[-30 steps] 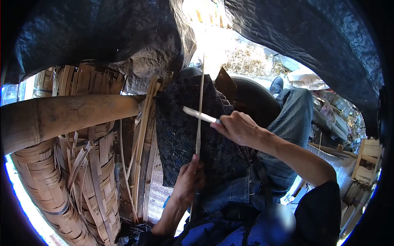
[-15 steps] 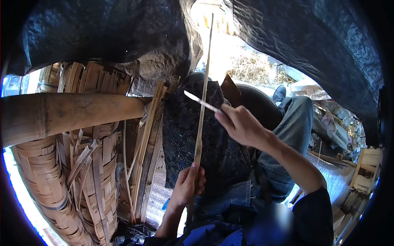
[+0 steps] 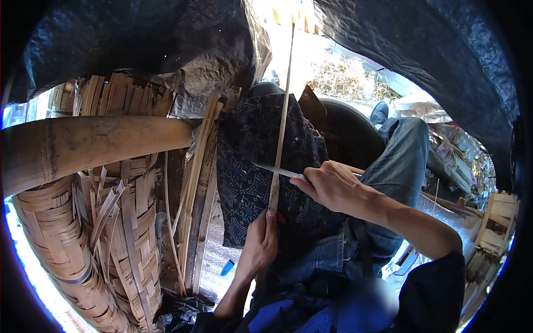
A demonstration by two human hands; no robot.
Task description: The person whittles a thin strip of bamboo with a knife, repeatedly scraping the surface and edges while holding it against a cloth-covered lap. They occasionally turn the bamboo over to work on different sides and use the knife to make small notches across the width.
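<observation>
My left hand is closed around the lower end of a long, thin bamboo strip, thumb on top. The strip points away from me over a dark patterned cloth on my lap. In my right hand is a knife, gripped with the thumb along its handle side. Its narrow blade crosses the strip a little above my left hand, tip to the left. Behind the right hand a pale thin rod shows, partly hidden by the fingers.
To the left, a thick bamboo pole juts in above tall woven bamboo baskets. Split bamboo slats lean beside the cloth. Dark plastic sheeting hangs overhead. A wooden crate stands at the right.
The knife has come down the strip toward my left hand, its blade now nearly level. The view has shifted slightly, and the left hand keeps its hold.
</observation>
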